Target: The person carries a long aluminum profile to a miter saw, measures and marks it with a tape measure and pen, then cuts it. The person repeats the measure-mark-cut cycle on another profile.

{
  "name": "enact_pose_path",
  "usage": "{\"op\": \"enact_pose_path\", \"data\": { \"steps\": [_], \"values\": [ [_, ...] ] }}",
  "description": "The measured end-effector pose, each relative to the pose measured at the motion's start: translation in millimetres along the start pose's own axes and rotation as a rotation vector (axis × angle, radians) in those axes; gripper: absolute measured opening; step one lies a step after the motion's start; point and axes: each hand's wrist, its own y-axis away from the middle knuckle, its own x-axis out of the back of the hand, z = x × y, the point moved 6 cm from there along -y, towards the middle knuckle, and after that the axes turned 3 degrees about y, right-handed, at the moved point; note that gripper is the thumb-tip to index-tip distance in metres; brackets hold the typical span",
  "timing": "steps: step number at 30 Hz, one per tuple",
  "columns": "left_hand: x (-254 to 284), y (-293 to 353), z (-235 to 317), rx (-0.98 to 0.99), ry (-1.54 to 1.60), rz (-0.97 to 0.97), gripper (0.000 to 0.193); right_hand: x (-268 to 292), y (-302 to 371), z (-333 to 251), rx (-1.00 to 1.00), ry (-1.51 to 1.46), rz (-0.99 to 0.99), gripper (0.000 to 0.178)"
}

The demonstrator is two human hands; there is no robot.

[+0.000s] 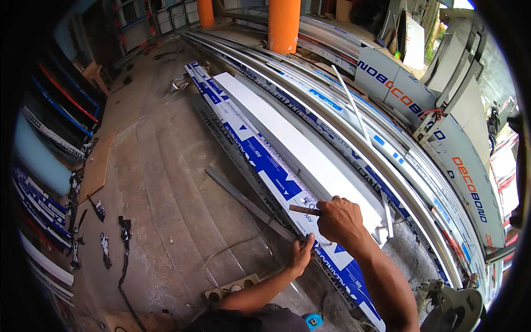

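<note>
A long aluminium profile in blue-and-white protective film runs diagonally from the far left toward me. My left hand is closed at its left edge, thumb against the film and the other fingers mostly hidden. Beside that hand ends a flat grey metal strip. Over the profile, my right hand is a fist around a narrow brown bar-shaped tool; its tip points left and its kind is unclear. Right of the film-covered profile lies a long white profile, partly behind my right hand.
Many long profiles are stacked to the right, beside printed grey panels. A power strip and a blue tape measure are near me. At lower right stands a round-guarded machine. Orange pillars rise behind.
</note>
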Motion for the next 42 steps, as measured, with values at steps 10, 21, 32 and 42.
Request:
{"op": "enact_pose_path", "data": {
  "steps": [10, 21, 32, 42],
  "values": [
    [12.2, -8.3, 39.2, -0.21, -0.051, -0.022, 0.037, -52.8, 124.1, 28.9, -0.092, -0.102, 0.183, 0.046],
    [88.4, -125.7, 113.2, -0.118, -0.013, 0.126, 0.065, -189.9, 538.5, 180.9, -0.58, -0.07, 0.184, 0.032],
    [-130.1, 45.0, 128.3, -1.259, -1.295, -0.629, 0.073, -228.8, 697.8, 254.7, -0.918, -0.13, 0.457, 0.033],
    [-221.5, 237.2, -69.7, -1.011, -2.012, -1.644, 0.118, -225.0, 699.2, 255.7, -0.93, -0.197, 0.511, 0.039]
  ]
}}
